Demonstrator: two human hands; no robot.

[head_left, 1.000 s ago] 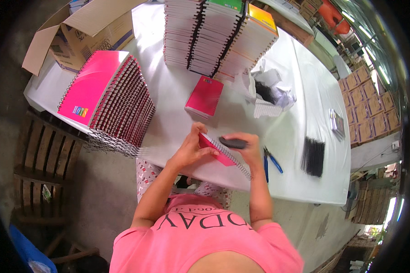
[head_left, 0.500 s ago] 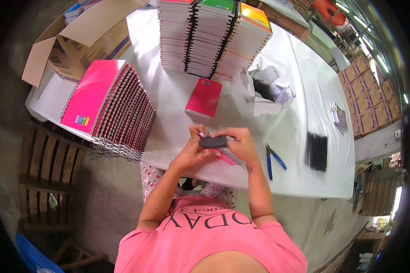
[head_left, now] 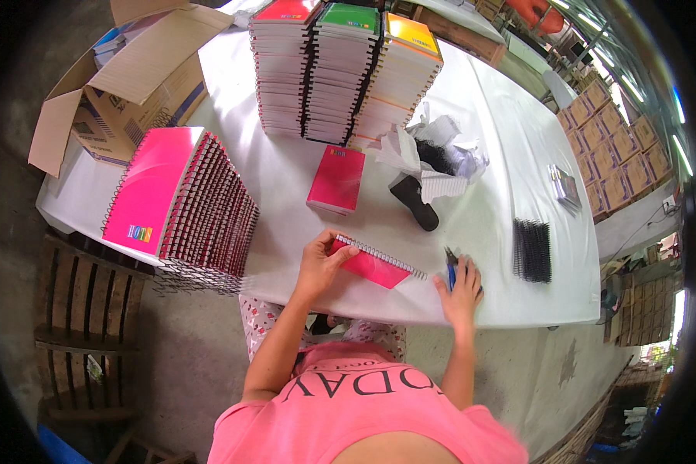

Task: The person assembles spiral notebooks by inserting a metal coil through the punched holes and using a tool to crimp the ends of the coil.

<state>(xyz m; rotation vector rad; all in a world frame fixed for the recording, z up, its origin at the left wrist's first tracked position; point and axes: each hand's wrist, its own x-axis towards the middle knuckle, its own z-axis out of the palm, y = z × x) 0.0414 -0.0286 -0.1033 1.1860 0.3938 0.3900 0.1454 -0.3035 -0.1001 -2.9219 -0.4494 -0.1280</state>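
Observation:
My left hand point(head_left: 322, 267) pinches the left end of a small pink spiral notebook point(head_left: 367, 267), its thumb on the cover. The notebook's wire coil point(head_left: 387, 257) runs along the upper edge, and a short length sticks out past the right end. Over a pair of blue-handled pliers point(head_left: 451, 271) lying on the table is my right hand point(head_left: 461, 291), thumb and fingers apart on either side of the handles. A dark elongated object point(head_left: 415, 204) rests beside crumpled white paper point(head_left: 443, 184); its kind is unclear.
Spiral notebooks stand in a pink stack point(head_left: 151, 189) at left and in tall stacks point(head_left: 340, 85) at the back. A pink block of sheets point(head_left: 337, 179) lies ahead. Black coils point(head_left: 532, 250) are at right, and an open cardboard box point(head_left: 143, 93) is at far left.
The dark object has left my hands and now lies by the crumpled paper. My right hand has moved right to the pliers. My left hand keeps hold of the notebook, now fully in sight.

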